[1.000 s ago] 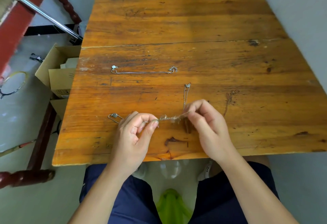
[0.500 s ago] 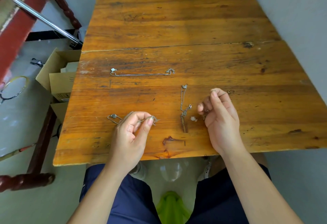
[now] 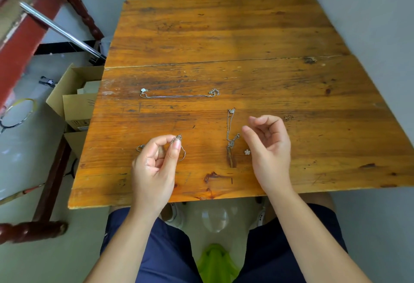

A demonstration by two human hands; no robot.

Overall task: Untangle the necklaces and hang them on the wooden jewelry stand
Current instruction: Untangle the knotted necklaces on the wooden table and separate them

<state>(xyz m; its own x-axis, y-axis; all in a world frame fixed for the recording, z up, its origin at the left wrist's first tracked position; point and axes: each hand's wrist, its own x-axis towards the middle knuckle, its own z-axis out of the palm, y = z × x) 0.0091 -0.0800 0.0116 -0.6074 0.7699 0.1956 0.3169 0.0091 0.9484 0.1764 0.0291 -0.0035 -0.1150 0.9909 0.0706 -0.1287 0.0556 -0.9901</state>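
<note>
I see my left hand (image 3: 154, 164) raised over the near left part of the table (image 3: 224, 36), thumb and forefinger pressed together on the clasp end of a thin silver chain (image 3: 179, 146). That chain droops in a small loop just right of the pinching fingers and runs behind the hand; a small ring end (image 3: 140, 147) shows on the wood at the hand's left side.

My right hand (image 3: 268, 146) hovers over the near middle of the table, palm turned toward the left, fingers loosely curled and spread, holding nothing that I can make out.

Just left of that hand a second chain (image 3: 230, 130) lies on the wood, running near to far, with a little pendant at its far end and a small bunch of links at its near part. A tiny flower charm (image 3: 247, 152) sits beside the heel of my right thumb; I cannot tell which chain it belongs to. A dark chain end (image 3: 288, 117) peeks out on the far right side of the right hand.

Farther off, left of centre, a third chain (image 3: 179, 96) lies stretched left to right, with a pale charm at its left end and a cluster of links at its right end.

Cardboard boxes (image 3: 76, 103) stand on the floor to the left of the table.
</note>
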